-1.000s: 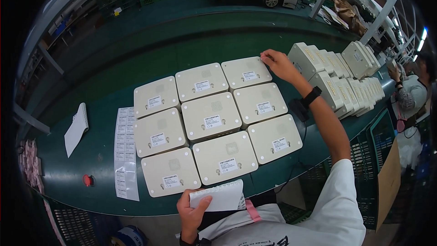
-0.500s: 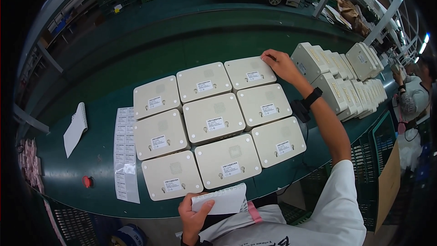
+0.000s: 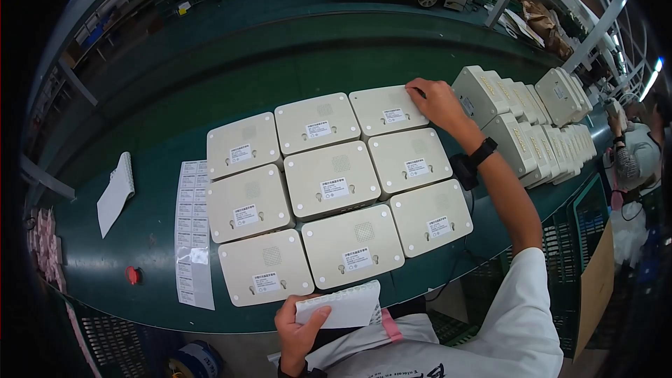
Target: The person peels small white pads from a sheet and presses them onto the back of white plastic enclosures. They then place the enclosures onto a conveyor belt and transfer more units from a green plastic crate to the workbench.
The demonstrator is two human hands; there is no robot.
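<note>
Several beige plastic boxes (image 3: pixel 334 185) lie face down in a close grid of rows on the green table. Each has a white printed label, and small round white pads show at the corners of many. My right hand (image 3: pixel 435 103) is at the far right corner of the far right box (image 3: pixel 380 100), its fingertips pressed together against that corner. Anything pinched in them is too small to make out. Near the front edge, my left hand (image 3: pixel 302 322) grips a folded white backing sheet (image 3: pixel 344 306) with a row of small round bumps along its fold, thumb on top.
A sheet of printed labels (image 3: pixel 192 238) lies left of the grid. Further left are a folded white paper (image 3: pixel 116 194) and a red cap (image 3: pixel 133 275). More beige boxes (image 3: pixel 521 143) stand tilted in rows at the right; beyond them is another person (image 3: pixel 635 143).
The view has shifted slightly. My right hand stays at the far right box's corner, and my left hand still grips the backing sheet.
</note>
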